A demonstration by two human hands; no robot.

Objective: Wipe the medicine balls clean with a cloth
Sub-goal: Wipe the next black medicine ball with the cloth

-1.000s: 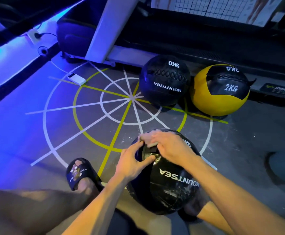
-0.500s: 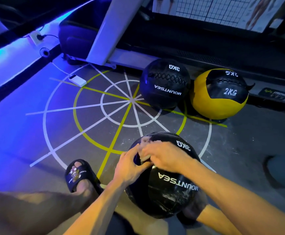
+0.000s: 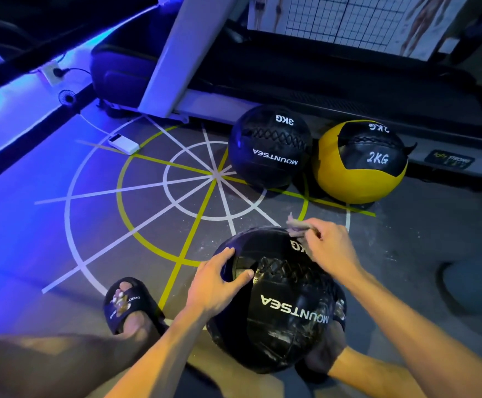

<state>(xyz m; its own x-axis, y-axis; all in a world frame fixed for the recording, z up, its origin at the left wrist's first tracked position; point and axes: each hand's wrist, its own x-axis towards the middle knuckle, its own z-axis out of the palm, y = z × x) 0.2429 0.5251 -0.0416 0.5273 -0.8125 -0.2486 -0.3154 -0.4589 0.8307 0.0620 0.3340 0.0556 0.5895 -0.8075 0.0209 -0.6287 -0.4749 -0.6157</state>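
- fingers (image 3: 228, 254) of the left hand (image 3: 211, 285) lie spread and lightly curved over the upper left of the near ball (image 3: 277, 311); the thumb reaches across its top panel, so the hand cups and steadies the ball without closing round it.
- left of those fingers, a foot in a black slide (image 3: 127, 303) stands on the floor (image 3: 33, 239), which is washed in blue light and marked with white and yellow circles and spokes.
- far beyond them, up and to the left, a white power bank (image 3: 123, 144) lies on the floor markings with a cable running off from it.
- right of the left fingers, the near ball rests on the floor between the person's legs, black, lettered "mountsea", with crossed lacing on top.
- above them sit a black 3kg ball (image 3: 271, 147) and, just beside it, a yellow 2kg ball (image 3: 360, 165), both against a treadmill base (image 3: 348, 90).
- further right, the right hand (image 3: 331, 248) has its fingers curled, pinching a crumpled cloth (image 3: 298, 226) at the ball's far top edge; whether the cloth touches the ball i cannot tell.
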